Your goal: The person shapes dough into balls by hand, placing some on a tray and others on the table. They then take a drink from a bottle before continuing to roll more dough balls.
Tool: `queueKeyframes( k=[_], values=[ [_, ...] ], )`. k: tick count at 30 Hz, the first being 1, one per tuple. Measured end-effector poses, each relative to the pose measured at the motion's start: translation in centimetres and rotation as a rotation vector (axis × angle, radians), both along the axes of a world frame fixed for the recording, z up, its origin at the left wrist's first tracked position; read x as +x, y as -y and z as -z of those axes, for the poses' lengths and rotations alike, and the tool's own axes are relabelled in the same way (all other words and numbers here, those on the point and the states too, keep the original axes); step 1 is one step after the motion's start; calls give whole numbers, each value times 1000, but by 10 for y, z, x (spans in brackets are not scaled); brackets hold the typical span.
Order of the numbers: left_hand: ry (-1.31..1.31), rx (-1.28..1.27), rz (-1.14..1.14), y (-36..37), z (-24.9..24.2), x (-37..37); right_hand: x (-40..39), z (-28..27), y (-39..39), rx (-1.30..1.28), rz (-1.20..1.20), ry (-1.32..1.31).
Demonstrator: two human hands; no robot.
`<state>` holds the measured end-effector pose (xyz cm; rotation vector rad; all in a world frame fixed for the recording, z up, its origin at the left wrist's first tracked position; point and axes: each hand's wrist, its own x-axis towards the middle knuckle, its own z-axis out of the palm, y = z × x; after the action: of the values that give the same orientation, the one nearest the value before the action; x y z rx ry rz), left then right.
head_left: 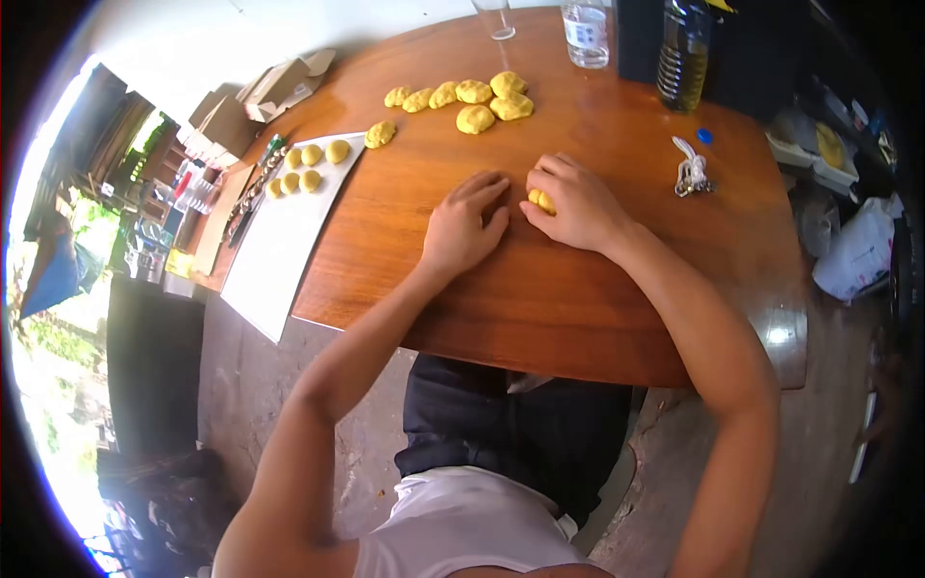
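Note:
My right hand (575, 204) is curled round a piece of yellow dough (541, 200) on the wooden table, and part of the dough shows under its fingers. Just left of it, my left hand (466, 222) rests on the tabletop, fingers apart and holding nothing. Beyond both hands lie several rough yellow dough lumps (474, 119), in a loose row. One separate lump (380, 134) sits beside the corner of a white sheet (279, 241). Several smooth, round dough balls (309, 180) stand on the far part of that sheet.
On the wooden table (385, 250), a glass (495, 19), a water bottle (586, 35) and an oil bottle (682, 63) stand at the back. A white cord (691, 170) and blue cap (704, 137) lie right. Cardboard boxes (279, 89) are back left.

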<state>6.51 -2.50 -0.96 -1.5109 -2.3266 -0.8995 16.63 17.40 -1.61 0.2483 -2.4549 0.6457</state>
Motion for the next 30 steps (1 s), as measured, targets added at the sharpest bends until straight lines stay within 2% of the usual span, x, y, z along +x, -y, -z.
queueKeyframes(
  k=[4,8,11,14,16,18,20,23,25,27,28,30],
  values=[
    [18,-142,57,63,-10,55,4,6,-1,-20,5,-47],
    [5,-278,45,89,-20,23,3,7,0,0,0,-31],
    [-35,-152,42,41,-11,-23,-2,5,3,46,14,-81],
    [93,-111,166,0,-8,-4,-2,9,0,29,17,-104],
    [34,-151,208,19,-8,32,-5,13,1,13,4,-90],
    [29,-235,178,54,-19,58,-2,16,-1,25,-60,-175],
    [-2,-266,107,83,-24,58,-1,11,-5,32,-23,-126],
    [-127,-287,20,77,-18,19,-7,12,-3,37,-104,-118],
    [74,-319,-193,33,-21,1,-10,13,-4,5,-59,-121],
    [-25,-183,-45,3,-8,-11,-15,12,-6,-4,-74,-68],
    [-17,-172,-57,6,-6,-1,-12,12,-8,-29,-36,10],
    [-3,-49,135,17,-5,38,-3,7,-6,-36,-43,18]
  ],
)
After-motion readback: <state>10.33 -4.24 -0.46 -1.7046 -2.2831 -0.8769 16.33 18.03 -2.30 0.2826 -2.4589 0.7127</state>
